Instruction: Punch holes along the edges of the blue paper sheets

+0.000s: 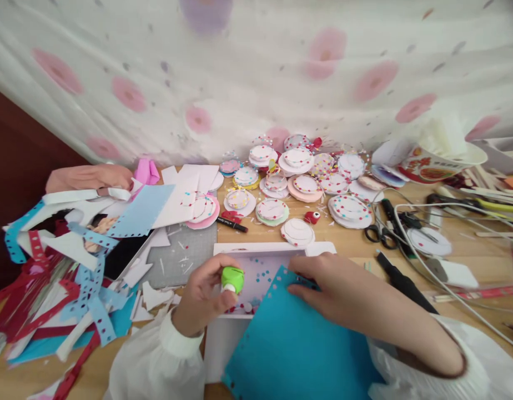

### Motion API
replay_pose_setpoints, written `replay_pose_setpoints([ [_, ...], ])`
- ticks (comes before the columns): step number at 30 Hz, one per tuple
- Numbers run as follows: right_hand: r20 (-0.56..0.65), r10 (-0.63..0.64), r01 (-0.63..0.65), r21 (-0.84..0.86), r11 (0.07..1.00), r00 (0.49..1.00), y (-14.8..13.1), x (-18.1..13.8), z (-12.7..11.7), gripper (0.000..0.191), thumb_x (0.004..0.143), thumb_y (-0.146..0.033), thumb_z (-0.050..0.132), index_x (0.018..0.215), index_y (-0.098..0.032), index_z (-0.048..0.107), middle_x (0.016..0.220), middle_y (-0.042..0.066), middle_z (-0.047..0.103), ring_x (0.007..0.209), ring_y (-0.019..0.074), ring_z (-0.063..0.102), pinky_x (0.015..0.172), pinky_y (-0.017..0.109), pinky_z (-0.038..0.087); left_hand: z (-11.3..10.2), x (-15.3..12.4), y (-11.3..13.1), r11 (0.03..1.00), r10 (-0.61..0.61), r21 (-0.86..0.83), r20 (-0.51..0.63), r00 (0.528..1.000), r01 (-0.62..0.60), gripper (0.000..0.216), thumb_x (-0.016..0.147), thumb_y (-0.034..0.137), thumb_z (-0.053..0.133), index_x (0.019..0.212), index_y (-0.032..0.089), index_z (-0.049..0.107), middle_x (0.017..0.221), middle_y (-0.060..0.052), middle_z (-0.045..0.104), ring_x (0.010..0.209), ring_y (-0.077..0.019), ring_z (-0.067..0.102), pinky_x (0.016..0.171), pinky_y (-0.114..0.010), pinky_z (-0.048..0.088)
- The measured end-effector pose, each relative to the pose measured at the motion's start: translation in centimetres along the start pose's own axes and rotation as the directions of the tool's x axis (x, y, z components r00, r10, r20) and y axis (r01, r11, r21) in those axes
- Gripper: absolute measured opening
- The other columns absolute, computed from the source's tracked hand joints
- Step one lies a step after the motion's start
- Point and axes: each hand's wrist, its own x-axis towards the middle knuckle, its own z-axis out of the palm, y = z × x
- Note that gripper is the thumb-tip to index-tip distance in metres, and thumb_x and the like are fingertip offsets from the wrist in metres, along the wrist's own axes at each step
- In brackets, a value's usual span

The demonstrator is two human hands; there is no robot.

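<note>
1. Two hands work at the near edge of the table point(356, 253). The left hand point(200, 300) has its fingers point(224, 301) curled tight around a green punch point(232, 279), pinching it upright.
2. The right hand point(329, 289) lays its fingers point(303, 273) close together on the far corner of a blue sheet point(293, 347). The thumb is hidden, so I cannot tell whether it grips from below.
3. The blue sheet has holes along its far edge, just beside the punch. It lies partly over a white tray point(256, 248) sprinkled with paper dots point(260, 273).
4. Beyond the tray lie a black pen point(232, 224), a small red punch point(312, 216) and many dotted paper discs point(272, 210).
5. Punched strips and scraps point(79, 278) are heaped at the left, and scissors point(379, 233) lie at the right.
</note>
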Motion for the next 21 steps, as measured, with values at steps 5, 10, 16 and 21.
replay_pose_setpoints([
  [5,0.022,0.058,-0.055,-0.109,0.992,0.998,-0.2,1.0,0.8,0.017,0.087,-0.027,0.053,0.075,-0.019,0.062,0.074,0.005,0.068,0.067,0.0192,0.062,0.053,0.026,0.028,0.2,-0.1,-0.4,0.999,-0.009,0.053,-0.008,1.0,0.009,0.039,0.076,0.048,0.067,0.099,0.018,0.058,0.077,-0.001,0.053,0.065,-0.0129,0.05,0.058,-0.023,0.039],
  [10,0.012,0.052,-0.05,-0.13,0.99,0.999,0.2,1.4,1.4,0.021,0.087,-0.03,0.054,0.073,-0.018,0.063,0.071,0.007,0.068,0.065,0.0194,0.063,0.05,0.026,0.028,0.6,0.0,-0.2,0.999,-0.029,0.041,-0.021,0.999,0.03,0.04,0.075,0.049,0.068,0.099,0.017,0.058,0.075,-0.003,0.057,0.066,-0.0163,0.055,0.06,-0.026,0.042],
  [16,-0.272,-0.168,0.187,0.044,0.981,0.947,0.0,0.2,0.7,0.021,0.091,-0.031,0.049,0.074,-0.02,0.056,0.063,0.0,0.061,0.057,0.0134,0.055,0.05,0.024,0.032,0.6,0.0,0.8,0.995,-0.076,-0.058,0.034,0.997,0.077,0.036,0.081,0.045,0.064,0.101,0.017,0.057,0.079,-0.007,0.065,0.071,-0.0188,0.06,0.061,-0.027,0.045],
  [21,-0.458,-0.292,0.383,0.118,0.916,0.84,-0.8,-1.4,-0.4,0.024,0.093,-0.029,0.049,0.072,-0.019,0.052,0.057,-0.005,0.051,0.048,0.0074,0.046,0.049,0.021,0.032,0.4,0.1,1.6,0.95,-0.062,-0.304,0.051,0.997,0.075,0.037,0.084,0.05,0.058,0.101,0.017,0.056,0.086,-0.009,0.069,0.072,-0.0175,0.063,0.061,-0.025,0.046],
])
